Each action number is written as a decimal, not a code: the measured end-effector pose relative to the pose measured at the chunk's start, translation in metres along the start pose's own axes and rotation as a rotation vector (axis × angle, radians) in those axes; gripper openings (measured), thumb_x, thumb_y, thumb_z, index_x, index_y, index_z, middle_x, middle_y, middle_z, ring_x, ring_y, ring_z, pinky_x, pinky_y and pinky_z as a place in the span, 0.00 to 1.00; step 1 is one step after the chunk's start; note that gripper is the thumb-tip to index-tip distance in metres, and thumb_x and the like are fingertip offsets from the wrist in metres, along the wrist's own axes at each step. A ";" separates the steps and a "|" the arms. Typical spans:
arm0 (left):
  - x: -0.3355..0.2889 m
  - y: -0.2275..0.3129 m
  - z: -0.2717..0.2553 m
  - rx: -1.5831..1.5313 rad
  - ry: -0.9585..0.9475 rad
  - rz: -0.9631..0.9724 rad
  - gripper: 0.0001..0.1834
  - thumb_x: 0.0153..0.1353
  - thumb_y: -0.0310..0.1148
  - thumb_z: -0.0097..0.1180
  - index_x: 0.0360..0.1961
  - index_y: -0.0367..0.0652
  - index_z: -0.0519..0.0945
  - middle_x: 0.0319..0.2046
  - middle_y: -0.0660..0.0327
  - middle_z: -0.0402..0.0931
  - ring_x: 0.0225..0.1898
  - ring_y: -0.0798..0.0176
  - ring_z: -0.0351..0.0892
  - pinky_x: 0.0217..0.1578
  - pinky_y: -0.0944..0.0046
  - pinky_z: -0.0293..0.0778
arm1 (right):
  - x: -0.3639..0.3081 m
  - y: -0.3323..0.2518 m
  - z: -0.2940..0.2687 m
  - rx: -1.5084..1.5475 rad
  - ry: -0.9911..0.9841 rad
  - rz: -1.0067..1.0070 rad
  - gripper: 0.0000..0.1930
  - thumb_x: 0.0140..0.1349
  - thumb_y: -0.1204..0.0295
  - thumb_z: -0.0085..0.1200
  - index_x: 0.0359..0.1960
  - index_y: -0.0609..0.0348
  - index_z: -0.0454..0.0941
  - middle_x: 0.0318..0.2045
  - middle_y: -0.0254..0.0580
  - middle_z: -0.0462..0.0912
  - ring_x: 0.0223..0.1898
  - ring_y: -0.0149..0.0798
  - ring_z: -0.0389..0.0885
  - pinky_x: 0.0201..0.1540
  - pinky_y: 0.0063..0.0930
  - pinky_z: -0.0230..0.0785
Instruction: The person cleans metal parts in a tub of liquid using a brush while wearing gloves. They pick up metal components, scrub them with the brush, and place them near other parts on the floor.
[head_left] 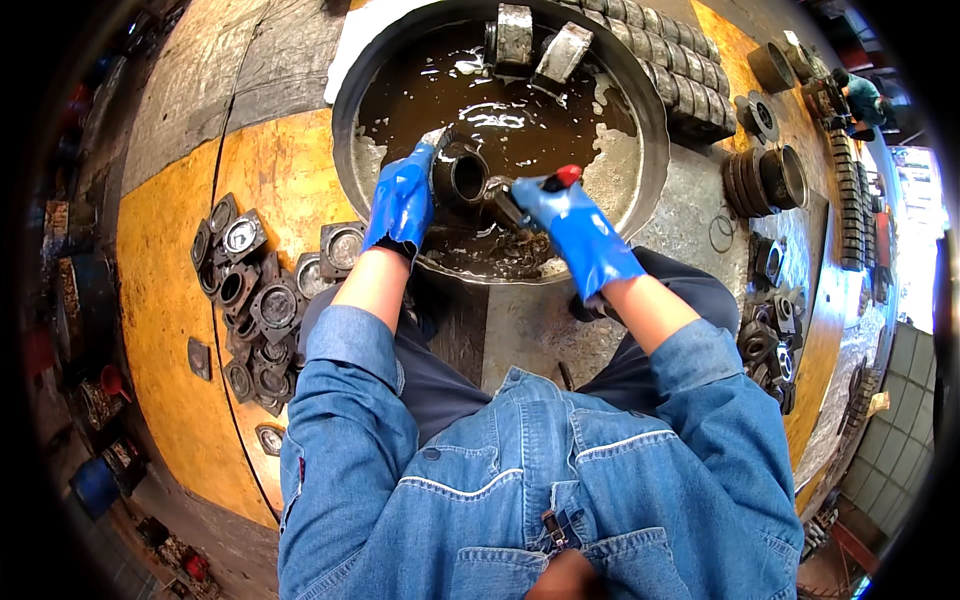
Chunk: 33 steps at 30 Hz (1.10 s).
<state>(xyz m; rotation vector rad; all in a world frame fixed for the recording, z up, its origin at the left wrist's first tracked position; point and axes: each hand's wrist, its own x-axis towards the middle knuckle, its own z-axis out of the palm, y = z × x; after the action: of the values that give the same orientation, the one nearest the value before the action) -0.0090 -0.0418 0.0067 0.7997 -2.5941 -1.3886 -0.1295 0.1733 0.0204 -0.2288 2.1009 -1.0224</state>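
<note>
My left hand (403,193), in a blue rubber glove, grips a dark metal housing (462,176) with a round bore, tilted over the basin. The glove hides part of it. My right hand (575,225), also gloved in blue, is closed on a red-handled tool (563,178). Its greyish metal end comes close to the bore's lower right; whether they touch I cannot tell. Below both hands lies a wide round metal basin (652,130) of murky brown liquid with pale foam. Two blocky metal parts (563,55) rest at its far side.
Left of the basin, dark flanged metal parts (276,305) lie heaped on yellow-stained boards. At the far right stand rows of stacked metal blocks (690,95), with large rings (765,180) nearby. More parts (770,340) lie by my right knee. A person (865,103) is at the far right.
</note>
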 end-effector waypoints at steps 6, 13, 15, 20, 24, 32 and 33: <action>0.003 0.009 0.001 -0.232 -0.052 -0.088 0.21 0.70 0.25 0.52 0.64 0.43 0.78 0.53 0.39 0.82 0.56 0.34 0.80 0.54 0.48 0.78 | 0.068 0.014 0.008 0.928 -0.180 0.184 0.15 0.72 0.60 0.60 0.49 0.58 0.82 0.31 0.45 0.86 0.28 0.36 0.86 0.28 0.23 0.81; 0.007 -0.014 0.012 -0.438 0.014 -0.169 0.27 0.75 0.49 0.53 0.46 0.28 0.83 0.34 0.49 0.83 0.35 0.55 0.79 0.41 0.57 0.75 | 0.048 -0.021 0.011 0.479 -0.260 0.199 0.13 0.77 0.70 0.48 0.51 0.56 0.85 0.38 0.42 0.87 0.33 0.26 0.85 0.34 0.14 0.77; 0.011 -0.005 0.014 -0.575 0.017 -0.295 0.32 0.76 0.53 0.52 0.42 0.26 0.85 0.30 0.50 0.83 0.31 0.58 0.79 0.37 0.58 0.75 | 0.048 -0.027 -0.002 0.097 -0.292 -0.007 0.17 0.71 0.58 0.56 0.49 0.57 0.86 0.36 0.44 0.88 0.35 0.33 0.87 0.41 0.28 0.80; 0.018 -0.012 0.015 -0.504 0.018 -0.329 0.32 0.75 0.54 0.53 0.40 0.29 0.87 0.29 0.52 0.84 0.29 0.60 0.81 0.34 0.60 0.76 | 0.059 -0.040 0.013 -0.934 -0.133 -0.589 0.15 0.62 0.59 0.61 0.49 0.46 0.84 0.46 0.46 0.88 0.45 0.51 0.88 0.47 0.42 0.80; 0.004 0.011 0.006 -0.577 0.028 -0.199 0.31 0.74 0.55 0.54 0.40 0.30 0.87 0.29 0.55 0.84 0.30 0.61 0.82 0.36 0.61 0.78 | 0.052 -0.019 -0.002 -1.231 -0.180 -1.310 0.17 0.67 0.67 0.54 0.56 0.50 0.77 0.53 0.49 0.82 0.42 0.52 0.88 0.40 0.47 0.81; 0.009 0.008 0.007 -0.434 -0.050 -0.344 0.31 0.77 0.56 0.46 0.52 0.37 0.86 0.40 0.53 0.87 0.42 0.61 0.83 0.46 0.61 0.75 | 0.060 -0.023 -0.008 -0.969 -0.067 -1.306 0.18 0.61 0.71 0.61 0.54 0.49 0.80 0.50 0.41 0.85 0.41 0.51 0.87 0.44 0.42 0.81; 0.008 0.009 0.008 -0.405 -0.039 -0.316 0.31 0.77 0.56 0.47 0.52 0.37 0.86 0.39 0.53 0.87 0.42 0.62 0.83 0.46 0.61 0.74 | 0.063 -0.019 -0.004 -0.831 -0.044 -1.197 0.17 0.60 0.72 0.62 0.52 0.49 0.81 0.50 0.41 0.86 0.40 0.51 0.88 0.44 0.41 0.81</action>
<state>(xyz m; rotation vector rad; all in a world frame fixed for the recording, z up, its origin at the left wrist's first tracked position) -0.0221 -0.0362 0.0078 1.1498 -2.1566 -1.9432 -0.1781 0.1344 -0.0001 -2.0487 2.1642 -0.5965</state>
